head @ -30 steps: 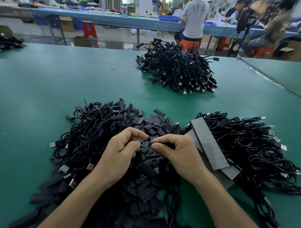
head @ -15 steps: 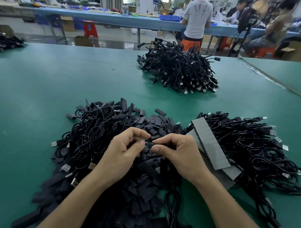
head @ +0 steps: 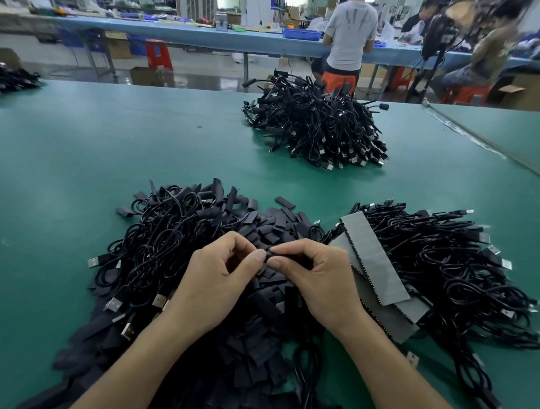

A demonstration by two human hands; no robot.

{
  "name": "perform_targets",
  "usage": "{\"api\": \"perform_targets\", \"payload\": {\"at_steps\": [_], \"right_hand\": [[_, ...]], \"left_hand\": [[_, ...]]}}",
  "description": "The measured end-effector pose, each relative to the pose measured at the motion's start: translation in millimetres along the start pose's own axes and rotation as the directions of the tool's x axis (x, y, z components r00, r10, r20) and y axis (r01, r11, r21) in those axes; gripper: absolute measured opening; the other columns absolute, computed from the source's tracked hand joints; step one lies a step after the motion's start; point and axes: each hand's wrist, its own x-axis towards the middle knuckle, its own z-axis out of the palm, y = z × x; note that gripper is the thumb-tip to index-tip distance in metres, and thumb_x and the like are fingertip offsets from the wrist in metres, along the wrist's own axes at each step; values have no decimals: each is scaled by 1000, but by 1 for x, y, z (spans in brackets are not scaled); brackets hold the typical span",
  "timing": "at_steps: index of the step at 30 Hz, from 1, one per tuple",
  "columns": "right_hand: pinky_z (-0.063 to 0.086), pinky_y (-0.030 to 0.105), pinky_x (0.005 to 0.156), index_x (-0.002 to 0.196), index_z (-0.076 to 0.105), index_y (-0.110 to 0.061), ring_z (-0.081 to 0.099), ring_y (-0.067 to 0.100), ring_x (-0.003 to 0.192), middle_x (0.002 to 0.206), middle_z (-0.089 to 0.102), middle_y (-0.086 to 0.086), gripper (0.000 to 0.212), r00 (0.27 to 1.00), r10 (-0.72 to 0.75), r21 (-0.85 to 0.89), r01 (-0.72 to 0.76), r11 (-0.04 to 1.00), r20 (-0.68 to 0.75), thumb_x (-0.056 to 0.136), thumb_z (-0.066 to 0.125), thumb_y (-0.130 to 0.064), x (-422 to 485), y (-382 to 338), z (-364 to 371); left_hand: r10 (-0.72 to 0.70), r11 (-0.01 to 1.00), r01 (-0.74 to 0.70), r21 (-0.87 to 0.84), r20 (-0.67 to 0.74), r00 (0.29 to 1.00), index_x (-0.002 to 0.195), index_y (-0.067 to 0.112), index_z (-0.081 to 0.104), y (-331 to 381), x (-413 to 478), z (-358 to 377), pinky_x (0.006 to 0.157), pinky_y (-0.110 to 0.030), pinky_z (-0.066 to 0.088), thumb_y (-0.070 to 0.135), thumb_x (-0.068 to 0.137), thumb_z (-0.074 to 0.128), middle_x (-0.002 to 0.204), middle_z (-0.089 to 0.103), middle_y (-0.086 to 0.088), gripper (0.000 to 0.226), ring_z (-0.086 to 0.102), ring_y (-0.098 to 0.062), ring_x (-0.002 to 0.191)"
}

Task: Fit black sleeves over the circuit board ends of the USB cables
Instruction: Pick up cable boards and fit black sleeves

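Looking at it now, the green board that showed between the fingertips a second ago is gone, so the sleeve seems fully on. Left hand pinches its end and right hand has a pinching grip on its body, just above the sleeve pile. It looks like a flat, matte black tube.
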Motion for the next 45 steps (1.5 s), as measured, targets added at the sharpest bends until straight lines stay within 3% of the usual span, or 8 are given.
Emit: {"api": "perform_targets", "payload": {"at_steps": [3, 8, 16, 22, 27, 34, 40, 45], "right_hand": [[56, 21, 74, 88, 75, -42, 73, 9, 79, 85, 76, -12, 19, 1000, 9, 14, -9, 1000, -24, 75, 81, -31, 0, 2, 0], [59, 29, 75, 95, 74, -34, 72, 13, 80, 85, 76, -7, 28, 999, 35, -4, -35, 999, -39, 72, 87, -24, 1, 5, -3], [54, 21, 60, 84, 76, -26, 67, 9, 60, 71, 74, -2, 21, 996, 77, 2, -77, 997, -33, 66, 80, -36, 0, 0, -4], [53, 20, 61, 83, 76, -21, 65, 7, 60, 68, 73, -3, 20, 996, 86, 62, -84, 995, -32, 66, 81, -30, 2, 1, -5], [57, 23, 68, 84, 73, -36, 70, 8, 72, 79, 75, -8, 21, 996, 86, -17, -86, 996, -3, 66, 83, -35, 0, 6, -3], [50, 14, 58, 84, 73, -34, 65, 3, 58, 67, 71, -12, 16, 999, 38, -12, -39, 999, -32, 70, 80, -34, 0, 8, -3], [51, 17, 57, 85, 75, -26, 64, 6, 55, 66, 72, -5, 20, 998, 39, 14, -38, 999, -46, 67, 79, -34, 0, 10, -6], [56, 20, 70, 90, 73, -34, 71, 5, 75, 83, 75, -13, 27, 1000, 2, -71, -4, 997, -25, 69, 87, -24, 0, 13, -7]], "left_hand": [[22, 999, -21, 31, -45, 999, 78, 29, 68, 2, 0, -1, 57, -28, 52, 31, 89, 70, 70, 70, 3, 11, 63, -15, 60], [-3, 1000, 3, 4, -21, 1000, 82, 28, 71, 1, 2, -2, 57, -14, 49, 24, 92, 68, 70, 72, 8, 11, 65, -7, 58], [-25, 1000, 26, -12, 30, 999, 84, 25, 74, 1, 2, -3, 60, -20, 54, 25, 92, 67, 70, 73, 5, 11, 67, -10, 60], [-22, 999, 24, 38, -34, 999, 73, 25, 69, 5, 2, -5, 54, -20, 51, 51, 80, 65, 65, 70, 8, 27, 64, -9, 57], [-44, 998, 44, 38, 2, 999, 74, 24, 71, -2, 3, -3, 56, -14, 49, 30, 89, 70, 65, 71, 8, 16, 64, -6, 54], [-18, 1000, 19, -2, 132, 991, 88, 34, 74, -5, 3, -11, 67, -24, 56, 17, 89, 73, 74, 73, 2, 17, 69, -11, 67], [-13, 1000, 11, 27, 51, 999, 86, 38, 71, -9, 5, -11, 63, -29, 58, 29, 84, 77, 72, 73, 5, 11, 68, -11, 63], [-8, 1000, 7, 31, 36, 999, 83, 37, 70, -10, 5, -11, 61, -30, 57, 30, 83, 77, 69, 72, 5, 10, 67, -11, 61]]}}
